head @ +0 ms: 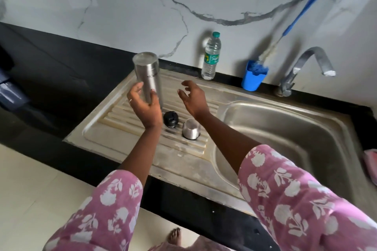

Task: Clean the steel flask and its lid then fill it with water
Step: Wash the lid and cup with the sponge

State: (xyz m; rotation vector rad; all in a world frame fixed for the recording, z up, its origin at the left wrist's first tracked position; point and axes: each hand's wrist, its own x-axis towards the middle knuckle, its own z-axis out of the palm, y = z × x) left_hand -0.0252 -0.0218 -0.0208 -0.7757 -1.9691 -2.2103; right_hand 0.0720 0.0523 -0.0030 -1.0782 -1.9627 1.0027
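Left of centre in the frame, the left hand [145, 106] grips the steel flask [148, 75] around its lower part, thumb on one side and fingers curled round the other. The flask stands nearly upright above the ribbed drainboard [126, 128], a flat steel end facing up; its bottom end is hidden behind the hand. Just to the right, the right hand [193, 98] hovers over the drainboard with fingers spread and loosely bent, holding nothing and apart from the flask. Below the two hands, a black stopper [170, 119] and a steel cap [191, 129] sit side by side on the ribs, close but not clearly touching. To the right the drainboard runs into the sink basin [285, 128]. Along the back edge, in the upper middle, a plastic water bottle [211, 57] with a green cap stands upright on the black countertop [61, 67]; further right a blue cup [252, 81] holds a blue-handled bottle brush [302, 12] leaning against the marbled wall [142, 6], and beside it rises the steel tap [306, 63]. A pink cloth [370, 161] shows at the right edge.
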